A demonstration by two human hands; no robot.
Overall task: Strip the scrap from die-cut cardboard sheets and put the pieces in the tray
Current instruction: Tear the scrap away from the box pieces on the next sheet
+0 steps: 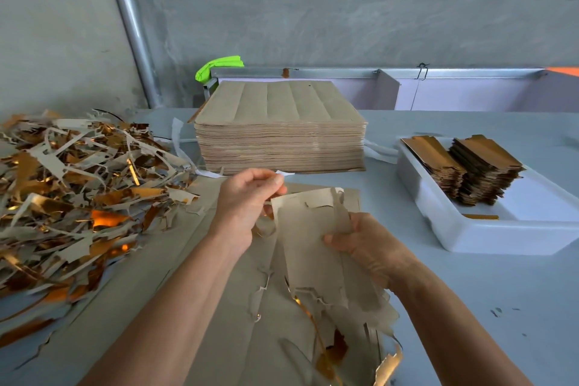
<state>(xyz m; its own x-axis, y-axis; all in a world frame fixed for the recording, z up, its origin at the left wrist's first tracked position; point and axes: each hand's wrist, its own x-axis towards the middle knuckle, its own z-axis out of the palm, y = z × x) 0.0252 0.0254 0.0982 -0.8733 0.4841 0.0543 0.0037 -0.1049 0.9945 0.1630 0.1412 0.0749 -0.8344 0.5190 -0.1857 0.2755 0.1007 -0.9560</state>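
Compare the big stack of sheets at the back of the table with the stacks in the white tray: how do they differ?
The big stack is wide and shows a dull grey-brown face; the tray stacks are narrow pieces showing gold. The big stack rests on the table; the others sit inside the white tray. Both are neatly piled cardboard.

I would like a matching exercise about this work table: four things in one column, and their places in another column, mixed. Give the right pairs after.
Things
1. scrap heap
2. stack of uncut sheets
3. white tray
4. cardboard piece

Places
A. right side of the table, holding two stacks of gold-faced pieces
B. between the left hand and right hand
C. left side of the table
D. middle, near the wall

Pairs: 1-C, 2-D, 3-A, 4-B
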